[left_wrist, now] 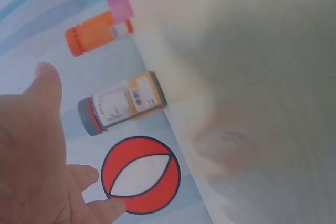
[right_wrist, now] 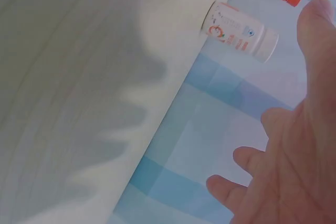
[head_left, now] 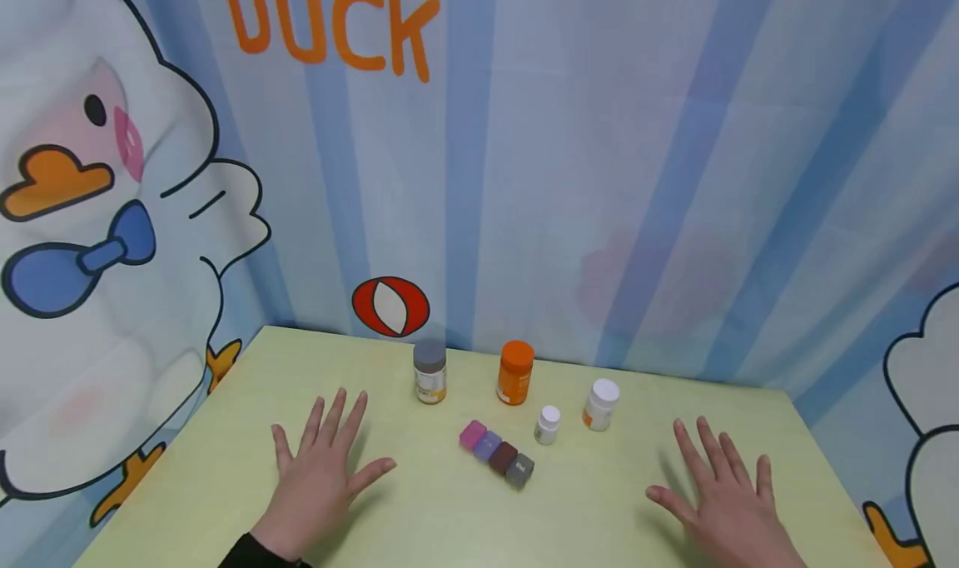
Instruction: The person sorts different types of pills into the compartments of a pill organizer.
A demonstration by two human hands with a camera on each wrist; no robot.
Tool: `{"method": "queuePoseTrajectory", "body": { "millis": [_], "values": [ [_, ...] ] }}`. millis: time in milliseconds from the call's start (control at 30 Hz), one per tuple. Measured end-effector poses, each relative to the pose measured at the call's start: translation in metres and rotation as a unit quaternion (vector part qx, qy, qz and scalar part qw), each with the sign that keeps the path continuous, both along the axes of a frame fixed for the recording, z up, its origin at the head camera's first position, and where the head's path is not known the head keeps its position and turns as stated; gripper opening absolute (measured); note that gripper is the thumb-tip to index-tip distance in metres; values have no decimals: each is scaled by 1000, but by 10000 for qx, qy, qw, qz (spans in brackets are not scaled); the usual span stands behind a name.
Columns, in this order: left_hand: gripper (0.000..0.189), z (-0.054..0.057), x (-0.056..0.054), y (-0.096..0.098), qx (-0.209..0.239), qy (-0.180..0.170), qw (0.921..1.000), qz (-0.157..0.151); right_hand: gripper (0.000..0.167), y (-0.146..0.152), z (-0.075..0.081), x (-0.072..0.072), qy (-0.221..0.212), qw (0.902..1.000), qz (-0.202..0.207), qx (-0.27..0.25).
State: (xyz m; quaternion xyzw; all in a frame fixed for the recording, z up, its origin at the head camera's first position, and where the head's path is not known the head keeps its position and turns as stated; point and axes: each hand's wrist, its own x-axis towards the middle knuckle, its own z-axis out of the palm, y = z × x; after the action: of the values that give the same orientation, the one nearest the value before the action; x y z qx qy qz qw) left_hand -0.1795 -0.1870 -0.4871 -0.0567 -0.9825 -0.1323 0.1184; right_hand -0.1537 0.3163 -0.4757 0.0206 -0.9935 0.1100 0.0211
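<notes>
My left hand (head_left: 318,476) hovers over the left side of the table, fingers straight and spread, holding nothing. Its closest thing is a grey-capped bottle (head_left: 430,372), upright near the back edge. At the right side my right hand (head_left: 727,501) is likewise spread and holds nothing; a white bottle (head_left: 601,405) with an orange-marked label stands nearest to it. Between the hands are an orange bottle (head_left: 515,373), a small white bottle (head_left: 548,425) and a diagonal row of small cubes: pink (head_left: 473,435), purple (head_left: 487,445), dark maroon (head_left: 503,458) and grey (head_left: 520,470).
The pale yellow table (head_left: 449,526) meets a blue-striped curtain (head_left: 539,176) along its back edge. Printed on the curtain are a large duck (head_left: 90,343), a red-and-white ball (head_left: 391,306) and orange lettering. All the bottles have their caps on.
</notes>
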Motion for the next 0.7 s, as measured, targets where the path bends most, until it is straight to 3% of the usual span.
{"method": "queuePoseTrajectory", "body": {
  "millis": [200, 300, 433, 533, 700],
  "values": [
    [89, 13, -4, 5, 614, -690, 9953, -273, 97, -21, 8, 0, 335, 9987, 251, 276],
    [83, 18, -9, 16, 998, -1274, 9858, -454, 98, -41, 9, -1, 341, 9971, 402, 548],
    [77, 23, -16, 39, 1203, -1882, 9710, -859, 100, -75, 8, -7, -19, 9959, 664, 610],
    [76, 26, -24, 58, 1083, -2024, 9652, -1256, 93, -103, 6, -13, -156, 9936, 1014, 475],
    [76, 26, -42, 86, 897, -2165, 9570, -1709, 72, -136, 0, -25, -29, 9855, 1675, 273]
  ]
}}
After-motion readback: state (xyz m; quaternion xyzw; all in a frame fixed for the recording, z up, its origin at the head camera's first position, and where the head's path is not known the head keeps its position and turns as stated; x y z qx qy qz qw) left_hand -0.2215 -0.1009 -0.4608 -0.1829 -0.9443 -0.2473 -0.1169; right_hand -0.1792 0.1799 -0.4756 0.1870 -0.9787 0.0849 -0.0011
